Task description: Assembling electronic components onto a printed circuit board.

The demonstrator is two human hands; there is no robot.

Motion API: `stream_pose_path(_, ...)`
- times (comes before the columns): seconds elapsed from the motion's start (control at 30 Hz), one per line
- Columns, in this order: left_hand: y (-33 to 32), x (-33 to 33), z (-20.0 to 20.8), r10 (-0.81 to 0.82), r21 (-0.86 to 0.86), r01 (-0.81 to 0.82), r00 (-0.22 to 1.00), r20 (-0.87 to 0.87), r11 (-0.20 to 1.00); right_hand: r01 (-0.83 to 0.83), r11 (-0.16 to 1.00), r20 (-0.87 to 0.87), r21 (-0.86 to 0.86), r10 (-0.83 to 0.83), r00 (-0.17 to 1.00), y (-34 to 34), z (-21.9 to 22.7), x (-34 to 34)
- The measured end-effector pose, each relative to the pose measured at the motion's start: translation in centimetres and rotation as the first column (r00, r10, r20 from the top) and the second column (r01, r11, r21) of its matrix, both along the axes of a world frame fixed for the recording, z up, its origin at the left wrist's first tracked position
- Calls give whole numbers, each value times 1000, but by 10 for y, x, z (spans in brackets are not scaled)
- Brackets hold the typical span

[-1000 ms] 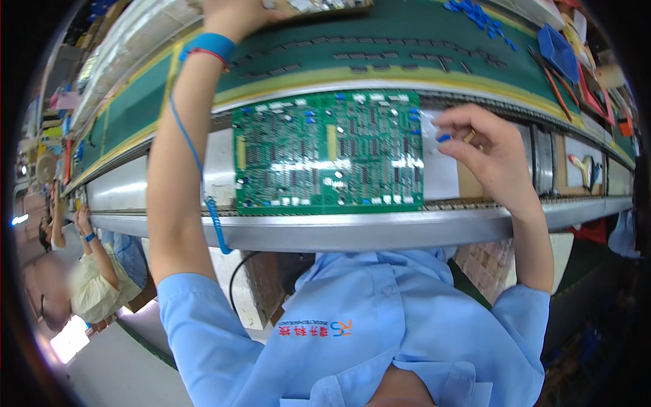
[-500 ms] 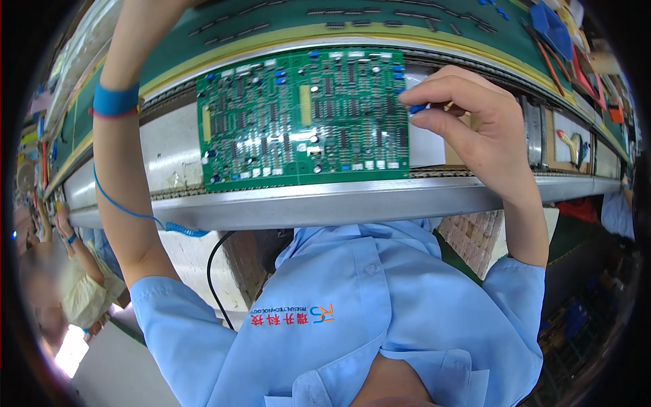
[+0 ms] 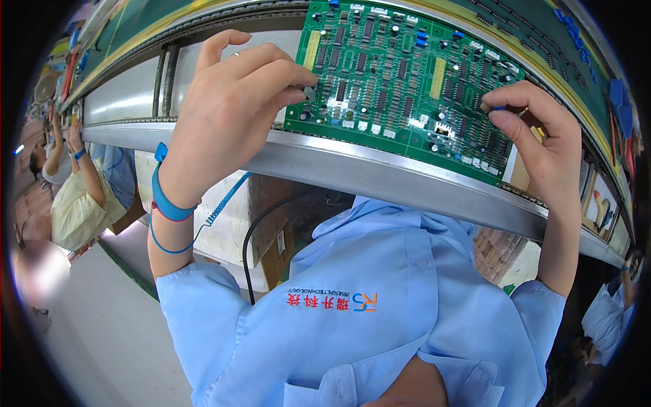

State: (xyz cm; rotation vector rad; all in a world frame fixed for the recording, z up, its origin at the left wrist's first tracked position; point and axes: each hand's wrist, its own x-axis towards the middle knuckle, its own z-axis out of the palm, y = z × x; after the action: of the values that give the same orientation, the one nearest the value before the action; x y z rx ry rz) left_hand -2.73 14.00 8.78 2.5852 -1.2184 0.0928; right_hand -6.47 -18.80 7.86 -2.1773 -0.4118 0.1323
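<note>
A green circuit board point(image 3: 380, 115), crowded with small parts, lies on the metal rails of the line in front of me. At its left edge my left hand point(image 3: 237, 102) is closed in a pinch. A small greyish piece shows at those fingertips, too small to name. My right hand point(image 3: 542, 132) pinches a small blue component point(image 3: 498, 108) between thumb and forefinger, just over the right part of the board. A blue wrist strap point(image 3: 173, 193) with a coiled cord point(image 3: 227, 198) circles my left wrist.
The metal rail point(image 3: 407, 166) runs along the near side. Beyond the board, a green work surface point(image 3: 502, 17) carries rows of dark chips and loose blue components point(image 3: 573, 37). A blue bin point(image 3: 620, 105) stands at the far right. Another person point(image 3: 85, 203) works at the left.
My left hand has come back from the far side to the board's left edge. My right hand, still pinching the blue component, is now over the board. The view has turned.
</note>
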Motion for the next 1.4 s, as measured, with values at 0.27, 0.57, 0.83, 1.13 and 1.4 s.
stream_pose_path(0.27,2,2,-18,-8,-22,10,994,111,1000,11,1000,-37,8,-11,999,7,0,1)
stream_pose_path(0.57,0,0,-16,-72,28,68,985,155,997,47,999,-53,-11,-47,997,5,-2,-2)
stream_pose_path(0.83,-2,-4,-16,-62,56,51,976,208,997,35,999,-19,4,-35,999,3,-6,-1)
stream_pose_path(1.13,0,-5,-24,-73,39,66,971,227,997,-15,995,20,-102,17,1000,20,-3,17)
stream_pose_path(1.4,-4,-6,-25,-31,22,27,976,217,999,-37,984,200,-172,72,977,43,-20,42)
